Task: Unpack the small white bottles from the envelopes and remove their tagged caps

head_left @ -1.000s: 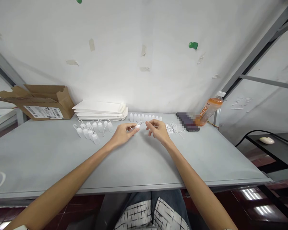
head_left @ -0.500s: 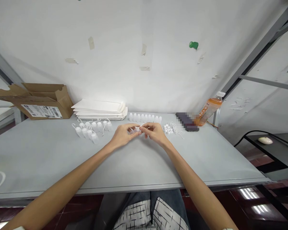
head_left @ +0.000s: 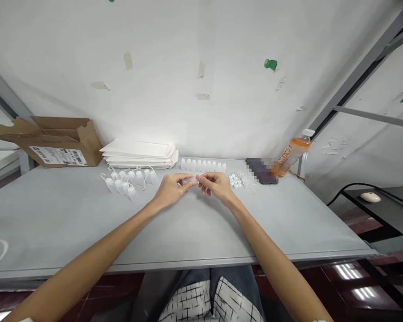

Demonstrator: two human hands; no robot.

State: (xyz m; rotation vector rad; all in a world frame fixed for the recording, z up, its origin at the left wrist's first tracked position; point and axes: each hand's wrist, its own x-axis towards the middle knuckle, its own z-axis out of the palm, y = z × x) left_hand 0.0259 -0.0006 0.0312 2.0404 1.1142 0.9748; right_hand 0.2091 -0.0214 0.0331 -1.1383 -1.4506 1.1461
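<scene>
Over the middle of the table, my left hand [head_left: 172,190] is closed around a small translucent plastic bottle [head_left: 188,180], which lies sideways between thumb and fingers. My right hand [head_left: 216,184] pinches the bottle's right end, so its fingertips hide the neck and whatever is on it. Behind the hands stands a row of several similar small bottles [head_left: 203,166]. Left of my left hand are several bottles with white looped straps [head_left: 124,183]. To the right of my right hand lies a pile of small white caps [head_left: 235,180] beside tangled white straps [head_left: 248,180].
Along the wall are an open cardboard box [head_left: 63,145] and a stack of white envelopes [head_left: 139,154]. A dark phone-like object [head_left: 260,169], partly pixelated, lies at the right near a tilted orange drink bottle [head_left: 293,154]. A white mouse [head_left: 370,197] rests on a separate dark surface.
The fingers of my right hand have shifted slightly at the bottle's end, and a thin white strand seen there before is now hidden. The bottle stays in my left hand.
</scene>
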